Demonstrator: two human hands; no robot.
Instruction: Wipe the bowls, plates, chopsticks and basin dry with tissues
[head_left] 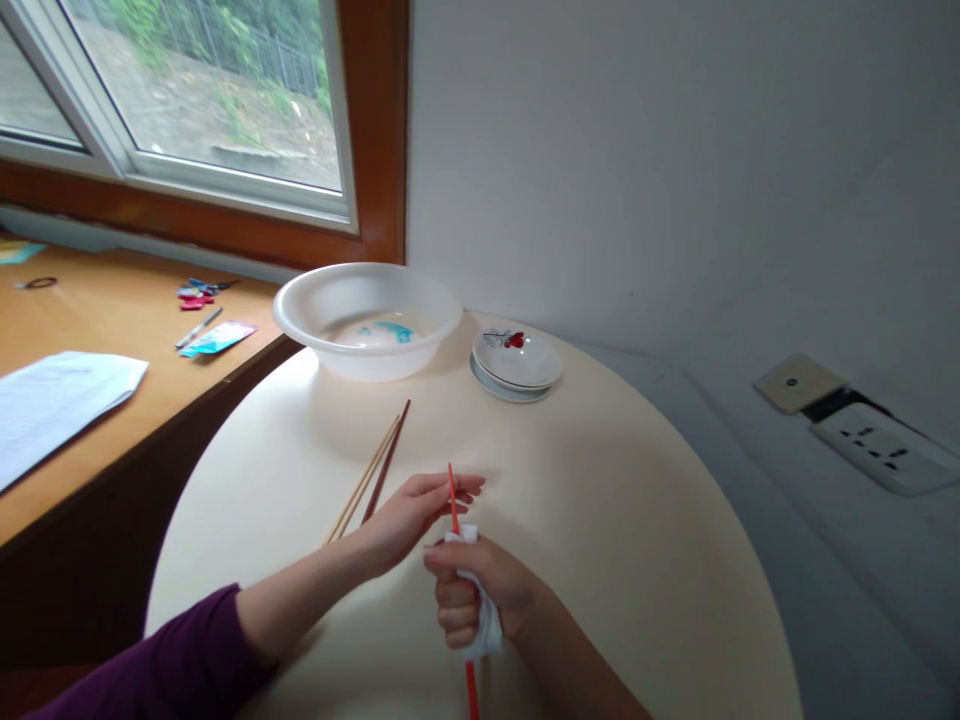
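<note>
Round cream-white table [630, 520] fills the lower view; wide translucent white plastic basin [367, 362] at its far edge, a blue patch in its bottom hard to make out. White paper sheet [67, 405] on the desk to the left, cut off by the frame; its faint lines unreadable. Right hand [496, 568] closed in a fist round a crumpled white cloth [490, 628] and a slender red stick [453, 500]. Left hand [420, 515] half open, fingers loosely extended at the stick's upper end; contact cannot be told. Small blue-and-pink packet [221, 338] on the desk: print too small to read. Stick's middle hidden by fist and cloth, lower end out of frame.
</note>
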